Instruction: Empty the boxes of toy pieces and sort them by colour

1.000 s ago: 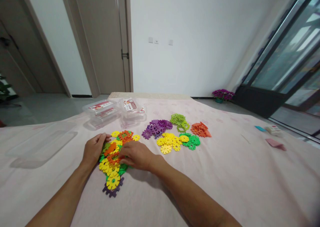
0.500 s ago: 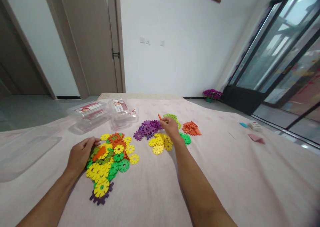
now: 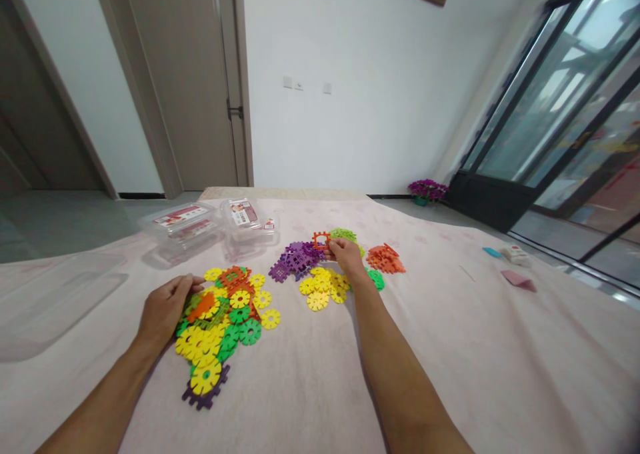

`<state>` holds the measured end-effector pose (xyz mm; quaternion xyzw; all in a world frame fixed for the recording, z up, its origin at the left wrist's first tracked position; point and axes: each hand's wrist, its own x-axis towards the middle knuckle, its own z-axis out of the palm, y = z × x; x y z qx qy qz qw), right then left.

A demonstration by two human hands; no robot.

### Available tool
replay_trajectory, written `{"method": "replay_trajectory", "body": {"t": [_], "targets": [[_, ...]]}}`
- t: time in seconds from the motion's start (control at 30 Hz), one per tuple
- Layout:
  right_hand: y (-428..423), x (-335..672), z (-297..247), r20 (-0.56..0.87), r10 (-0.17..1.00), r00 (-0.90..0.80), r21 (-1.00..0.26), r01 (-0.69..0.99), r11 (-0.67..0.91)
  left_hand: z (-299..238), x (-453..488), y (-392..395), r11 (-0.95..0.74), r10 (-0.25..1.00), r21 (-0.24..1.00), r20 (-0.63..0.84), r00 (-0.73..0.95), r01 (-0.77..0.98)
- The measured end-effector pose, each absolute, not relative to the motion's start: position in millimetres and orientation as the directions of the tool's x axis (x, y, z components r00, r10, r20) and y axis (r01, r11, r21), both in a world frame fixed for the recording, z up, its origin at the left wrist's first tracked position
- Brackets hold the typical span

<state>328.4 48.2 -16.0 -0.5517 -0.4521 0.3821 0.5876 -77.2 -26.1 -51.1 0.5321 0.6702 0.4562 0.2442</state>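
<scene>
Held up over the table is an orange square frame-shaped building piece [image 3: 321, 235], pinched by my right hand [image 3: 346, 255]. Below and around that hand lie a purple pile of pieces [image 3: 296, 259], a lime-green pile [image 3: 345, 235], yellow notched discs [image 3: 319, 287] and green discs [image 3: 376, 280]. To its right is an orange pile [image 3: 385, 259]. My left hand [image 3: 167, 306] rests at the left edge of a mixed pile [image 3: 225, 321] of yellow, green, orange and dark purple pieces. Its fingers reach loosely onto the pile, partly hidden; I see nothing held in them.
Clear plastic boxes [image 3: 183, 227] with labels stand at the back left. A transparent tray or lid [image 3: 55, 307] lies at the left edge. Small items, including a pink piece [image 3: 519, 281] and a blue one [image 3: 492, 252], are on the right of the pink tablecloth [image 3: 450, 347].
My right hand has turned the orange piece from edge-on to face-on, showing its square opening, and lowered slightly. My left hand stays by the mixed pile. The view has shifted a little.
</scene>
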Motion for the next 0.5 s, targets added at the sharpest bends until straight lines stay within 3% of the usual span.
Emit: {"method": "replay_trajectory", "body": {"t": [0.17, 0.37, 0.5], "targets": [[48, 338, -16, 0.098, 0.910, 0.403, -0.993, -0.028, 0.119, -52, -77, -26, -0.003, 0.932, 0.875, 0.178, -0.316, 0.484], [47, 379, -11, 0.052, 0.723, 0.689, -0.923, -0.242, 0.297, -52, -76, -26, 0.005, 0.930, 0.877, 0.173, -0.325, 0.481], [44, 402, -6, 0.067, 0.705, 0.706, -0.889, -0.278, 0.363, -52, -76, -25, -0.005, 0.933, 0.880, 0.175, -0.315, 0.474]]}}
